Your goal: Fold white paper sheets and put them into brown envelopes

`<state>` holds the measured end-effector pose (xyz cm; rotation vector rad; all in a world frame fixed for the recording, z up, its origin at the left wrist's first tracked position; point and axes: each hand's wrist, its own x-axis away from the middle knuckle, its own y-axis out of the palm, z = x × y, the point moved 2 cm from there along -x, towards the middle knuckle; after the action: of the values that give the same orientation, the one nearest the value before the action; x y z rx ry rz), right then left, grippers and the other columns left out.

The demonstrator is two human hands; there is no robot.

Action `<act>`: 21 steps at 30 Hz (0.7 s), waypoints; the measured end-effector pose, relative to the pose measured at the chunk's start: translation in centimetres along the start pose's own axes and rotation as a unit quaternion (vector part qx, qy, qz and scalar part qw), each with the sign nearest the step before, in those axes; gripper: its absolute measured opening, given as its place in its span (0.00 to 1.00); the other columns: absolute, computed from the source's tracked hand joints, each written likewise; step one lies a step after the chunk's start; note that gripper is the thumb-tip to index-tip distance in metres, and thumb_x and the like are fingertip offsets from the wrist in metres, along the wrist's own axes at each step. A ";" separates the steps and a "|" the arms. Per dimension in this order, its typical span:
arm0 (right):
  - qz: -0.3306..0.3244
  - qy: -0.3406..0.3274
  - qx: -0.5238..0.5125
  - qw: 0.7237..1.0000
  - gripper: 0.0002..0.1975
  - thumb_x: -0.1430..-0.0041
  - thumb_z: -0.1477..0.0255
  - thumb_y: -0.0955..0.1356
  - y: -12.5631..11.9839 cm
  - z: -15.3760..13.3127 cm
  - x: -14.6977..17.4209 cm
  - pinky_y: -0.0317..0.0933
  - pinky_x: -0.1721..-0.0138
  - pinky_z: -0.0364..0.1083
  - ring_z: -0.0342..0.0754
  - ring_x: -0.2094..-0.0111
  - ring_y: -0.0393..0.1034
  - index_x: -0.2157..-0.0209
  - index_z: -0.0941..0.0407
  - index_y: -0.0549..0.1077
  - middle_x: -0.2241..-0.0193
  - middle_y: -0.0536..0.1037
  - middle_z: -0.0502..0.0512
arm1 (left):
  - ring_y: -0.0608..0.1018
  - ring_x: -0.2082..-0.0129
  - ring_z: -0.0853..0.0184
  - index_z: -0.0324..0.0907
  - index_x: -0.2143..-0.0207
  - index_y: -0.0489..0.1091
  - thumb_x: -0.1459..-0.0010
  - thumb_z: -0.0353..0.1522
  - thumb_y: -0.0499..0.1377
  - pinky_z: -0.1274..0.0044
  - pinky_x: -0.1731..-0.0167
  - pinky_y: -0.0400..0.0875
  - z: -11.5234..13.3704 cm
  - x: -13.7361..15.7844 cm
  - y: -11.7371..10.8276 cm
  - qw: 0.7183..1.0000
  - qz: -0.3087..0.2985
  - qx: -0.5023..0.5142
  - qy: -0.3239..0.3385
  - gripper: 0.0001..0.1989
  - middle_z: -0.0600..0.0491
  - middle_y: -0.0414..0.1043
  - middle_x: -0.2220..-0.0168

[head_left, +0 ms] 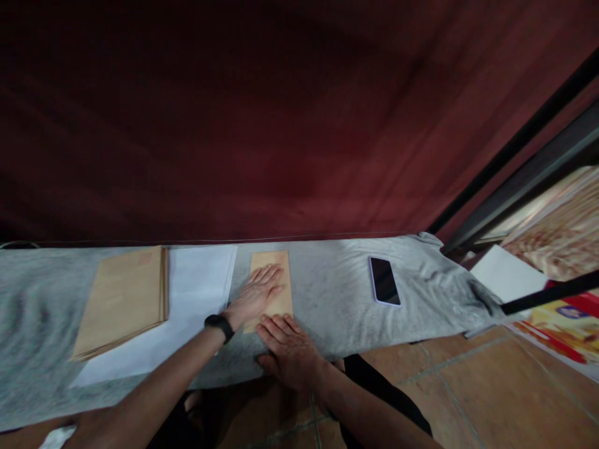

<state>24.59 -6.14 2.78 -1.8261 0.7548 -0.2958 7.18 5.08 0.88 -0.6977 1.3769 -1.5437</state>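
Note:
A small brown paper envelope [282,299] lies on the grey cloth, its long side running away from me. Across its upper left part my left hand [257,293] rests flat, fingers stretched out. My right hand [291,349] presses on the near end, fingers extended and palm down. Both hands cover much of the envelope. To the left, a stack of larger brown envelopes [124,296] sits on top of white paper sheets [196,293].
The grey cloth [327,287] covers a long narrow surface. A phone [384,280] lies on it at the right. Behind hangs a dark red curtain [281,137]. Black metal bars [515,143], a white sheet [508,274] and a colourful package [566,324] are at far right.

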 end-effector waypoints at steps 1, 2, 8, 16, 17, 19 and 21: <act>0.000 -0.002 -0.004 1.000 0.30 0.27 0.56 0.58 -0.1 0.0 0.0 0.43 0.29 0.56 0.53 0.30 0.51 0.31 0.57 0.57 0.31 0.59 0.58 | 0.55 0.28 0.62 0.42 0.30 0.55 0.29 0.44 0.41 0.64 0.31 0.47 -0.5 -1.2 0.1 1.000 -0.009 -0.007 -0.001 0.30 0.48 0.52 0.28; 0.001 -0.004 -0.008 1.000 0.30 0.27 0.56 0.58 -0.2 0.0 0.0 0.43 0.29 0.56 0.53 0.30 0.51 0.32 0.57 0.57 0.31 0.59 0.57 | 0.55 0.28 0.62 0.42 0.30 0.55 0.29 0.43 0.41 0.64 0.30 0.46 -0.9 -2.4 0.2 1.000 -0.018 -0.013 -0.002 0.29 0.49 0.52 0.28; 0.001 -0.029 -0.013 0.999 0.29 0.27 0.58 0.60 -0.5 0.5 0.0 0.44 0.29 0.55 0.52 0.30 0.51 0.32 0.58 0.58 0.31 0.60 0.58 | 0.51 0.27 0.63 0.39 0.29 0.52 0.29 0.40 0.38 0.65 0.30 0.40 -0.8 -5.7 0.6 0.998 -0.048 -0.032 -0.001 0.30 0.49 0.50 0.28; -0.027 -0.041 -0.019 0.999 0.26 0.27 0.63 0.61 -0.6 1.5 -0.1 0.46 0.30 0.52 0.50 0.32 0.55 0.34 0.59 0.61 0.33 0.64 0.59 | 0.47 0.27 0.66 0.45 0.27 0.44 0.28 0.44 0.34 0.66 0.30 0.39 1.2 0.4 0.0 0.988 -0.139 0.056 0.032 0.31 0.52 0.44 0.26; -0.028 -0.037 -0.016 0.999 0.26 0.27 0.62 0.61 -0.3 1.5 0.0 0.47 0.30 0.52 0.50 0.32 0.55 0.33 0.59 0.61 0.33 0.64 0.59 | 0.46 0.27 0.67 0.46 0.27 0.42 0.27 0.44 0.33 0.66 0.30 0.39 1.5 1.4 -0.1 0.986 -0.147 0.068 0.034 0.30 0.53 0.43 0.26; -0.019 -0.026 -0.008 0.999 0.27 0.27 0.61 0.61 0.2 1.5 0.3 0.46 0.29 0.52 0.51 0.32 0.55 0.34 0.59 0.61 0.34 0.66 0.59 | 0.46 0.27 0.67 0.47 0.27 0.40 0.27 0.44 0.33 0.66 0.30 0.40 2.0 3.6 -0.4 0.983 -0.156 0.085 0.036 0.30 0.53 0.42 0.26; -0.004 -0.010 0.003 1.000 0.27 0.28 0.60 0.62 0.7 1.4 0.7 0.45 0.29 0.53 0.51 0.32 0.56 0.35 0.59 0.63 0.35 0.67 0.59 | 0.45 0.26 0.66 0.46 0.27 0.38 0.27 0.44 0.33 0.66 0.30 0.40 2.5 5.5 -0.7 0.984 -0.153 0.089 0.030 0.30 0.52 0.40 0.26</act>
<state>25.62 -5.63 1.52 -1.8246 0.7330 -0.2845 6.90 -1.03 1.21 -0.7837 1.1965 -1.9186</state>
